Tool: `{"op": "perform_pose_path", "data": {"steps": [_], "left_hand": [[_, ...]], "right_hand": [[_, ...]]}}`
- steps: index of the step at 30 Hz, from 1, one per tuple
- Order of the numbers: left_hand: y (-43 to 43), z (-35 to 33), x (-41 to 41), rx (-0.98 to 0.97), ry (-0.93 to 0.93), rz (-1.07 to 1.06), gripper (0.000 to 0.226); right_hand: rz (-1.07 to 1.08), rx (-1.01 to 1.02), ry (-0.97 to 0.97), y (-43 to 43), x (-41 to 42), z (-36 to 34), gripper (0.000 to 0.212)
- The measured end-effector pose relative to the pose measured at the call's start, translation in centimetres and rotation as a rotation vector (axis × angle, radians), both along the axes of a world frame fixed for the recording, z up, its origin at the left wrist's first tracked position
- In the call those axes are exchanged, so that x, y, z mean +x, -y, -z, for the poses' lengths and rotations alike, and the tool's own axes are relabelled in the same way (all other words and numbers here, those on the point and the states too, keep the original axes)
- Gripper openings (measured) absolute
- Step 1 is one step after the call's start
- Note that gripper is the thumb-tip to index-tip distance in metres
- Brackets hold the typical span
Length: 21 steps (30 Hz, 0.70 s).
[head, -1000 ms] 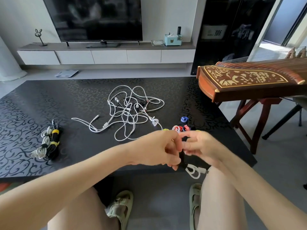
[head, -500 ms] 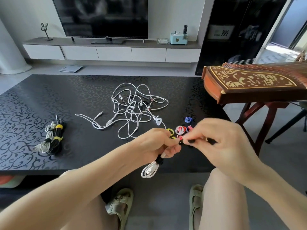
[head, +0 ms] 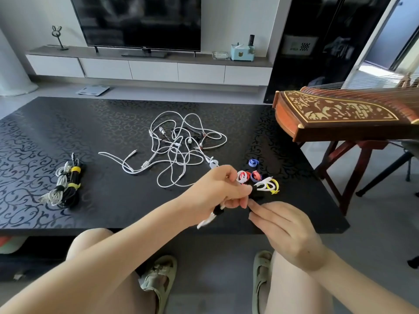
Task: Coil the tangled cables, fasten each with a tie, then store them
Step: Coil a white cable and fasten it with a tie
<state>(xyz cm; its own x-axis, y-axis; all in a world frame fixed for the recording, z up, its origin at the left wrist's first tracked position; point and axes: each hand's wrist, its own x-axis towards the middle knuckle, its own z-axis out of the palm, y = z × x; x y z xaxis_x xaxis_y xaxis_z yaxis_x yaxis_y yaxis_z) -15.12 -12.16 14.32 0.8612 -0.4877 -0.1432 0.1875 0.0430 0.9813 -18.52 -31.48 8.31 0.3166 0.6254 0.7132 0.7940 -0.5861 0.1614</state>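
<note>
As the left hand curls round a coiled white cable above the near edge of the table, the coil's loops poke out below the fist and past the knuckles. The right hand lies palm down just nearer the person, fingers almost straight, fingertips at a black tie on the coil; whether they pinch it cannot be told. Half a second earlier that hand was raised level with the left, fingers bunched on the tie; it now sits lower. Loose coloured ties lie just beyond both hands, tangled cables farther beyond the left, tied bundles well off to its left.
</note>
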Motion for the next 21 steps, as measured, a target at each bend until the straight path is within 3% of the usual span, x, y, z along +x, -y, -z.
{"op": "perform_pose_path", "data": {"steps": [3, 5, 8, 10, 13, 17, 21], "left_hand": [[-0.5, -0.4, -0.1, 0.235, 0.310, -0.008, 0.026], [-0.8, -0.8, -0.1, 0.386, 0.494, -0.033, 0.020], [-1.1, -1.3, -0.3, 0.491, 0.667, -0.114, 0.014], [-1.2, -1.7, -0.6, 0.490, 0.707, -0.141, 0.015], [-1.3, -2.2, -1.2, 0.473, 0.753, -0.118, 0.018], [-1.3, -2.5, -2.0, 0.558, 0.960, -0.154, 0.013], [-1.6, -2.9, -2.5, 0.598, 0.959, -0.121, 0.013]], "right_hand": [[0.011, 0.070, -0.043, -0.8, -0.1, -0.8, 0.019], [0.041, 0.232, -0.241, -1.2, -0.8, -1.2, 0.022], [0.096, 0.693, -0.852, -1.4, -1.6, -2.3, 0.030], [0.045, 0.981, -1.300, -1.5, -1.2, -3.4, 0.017], [-0.060, 1.131, -1.810, -1.7, 0.2, -4.9, 0.050], [-0.211, 0.968, -1.883, -1.5, 1.6, -6.1, 0.035], [-0.177, 0.726, -1.790, -0.9, 2.5, -7.3, 0.015]]}}
